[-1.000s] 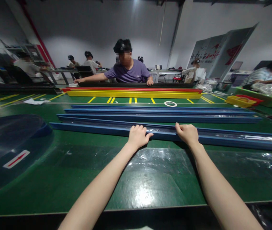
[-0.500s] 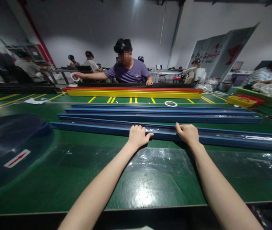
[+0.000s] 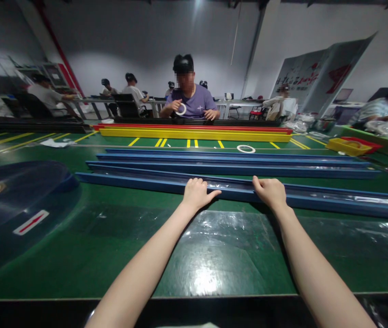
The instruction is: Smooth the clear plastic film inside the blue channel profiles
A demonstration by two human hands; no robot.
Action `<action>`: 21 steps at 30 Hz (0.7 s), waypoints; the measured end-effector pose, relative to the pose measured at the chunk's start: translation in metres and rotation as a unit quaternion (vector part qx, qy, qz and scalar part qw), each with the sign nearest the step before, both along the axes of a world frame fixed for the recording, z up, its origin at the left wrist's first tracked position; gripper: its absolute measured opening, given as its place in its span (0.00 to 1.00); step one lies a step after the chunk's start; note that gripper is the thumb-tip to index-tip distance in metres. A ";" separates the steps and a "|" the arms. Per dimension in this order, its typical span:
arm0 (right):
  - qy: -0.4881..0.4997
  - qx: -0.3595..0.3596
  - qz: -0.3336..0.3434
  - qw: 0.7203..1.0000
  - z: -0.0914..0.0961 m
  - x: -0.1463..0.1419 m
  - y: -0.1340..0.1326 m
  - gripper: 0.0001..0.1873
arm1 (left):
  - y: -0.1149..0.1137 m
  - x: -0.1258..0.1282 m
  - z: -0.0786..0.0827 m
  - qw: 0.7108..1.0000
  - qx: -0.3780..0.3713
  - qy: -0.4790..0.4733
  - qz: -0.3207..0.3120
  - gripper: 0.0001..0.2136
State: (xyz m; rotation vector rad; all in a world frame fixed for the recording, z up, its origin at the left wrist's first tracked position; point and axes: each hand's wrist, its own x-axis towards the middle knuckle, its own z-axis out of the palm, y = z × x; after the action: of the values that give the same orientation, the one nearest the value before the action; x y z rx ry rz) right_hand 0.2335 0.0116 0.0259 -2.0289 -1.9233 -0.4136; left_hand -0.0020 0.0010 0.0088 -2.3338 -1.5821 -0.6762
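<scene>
Left hand (image 3: 196, 193) and right hand (image 3: 271, 192) both gripping nearest blue rail (image 3: 139, 182), glossy green table (image 3: 88, 237), grey-walled workshop

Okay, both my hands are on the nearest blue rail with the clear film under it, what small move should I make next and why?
Probably pull the clear film up over the nearest blue rail. Your left hand and right hand grip the rail's near edge side by side, and the film lies loose on the green table in front of it, with film already showing along the rail's top.
</scene>
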 end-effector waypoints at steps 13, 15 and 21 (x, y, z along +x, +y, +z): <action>-0.002 -0.003 0.006 1.000 0.000 0.000 0.000 0.28 | -0.002 -0.001 0.001 1.000 -0.003 -0.008 0.026 0.29; -0.008 -0.009 0.008 1.000 0.002 -0.001 -0.001 0.28 | -0.003 -0.002 0.001 1.000 0.003 -0.006 0.023 0.29; -0.011 0.013 0.015 1.000 0.005 -0.011 -0.005 0.25 | -0.003 -0.009 0.001 1.000 0.022 0.002 0.005 0.25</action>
State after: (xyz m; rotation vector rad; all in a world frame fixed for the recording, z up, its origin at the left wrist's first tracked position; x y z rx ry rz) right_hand 0.2228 0.0070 0.0308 -1.9840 -1.9492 -0.4545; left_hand -0.0115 -0.0020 0.0095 -2.2934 -1.5613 -0.6968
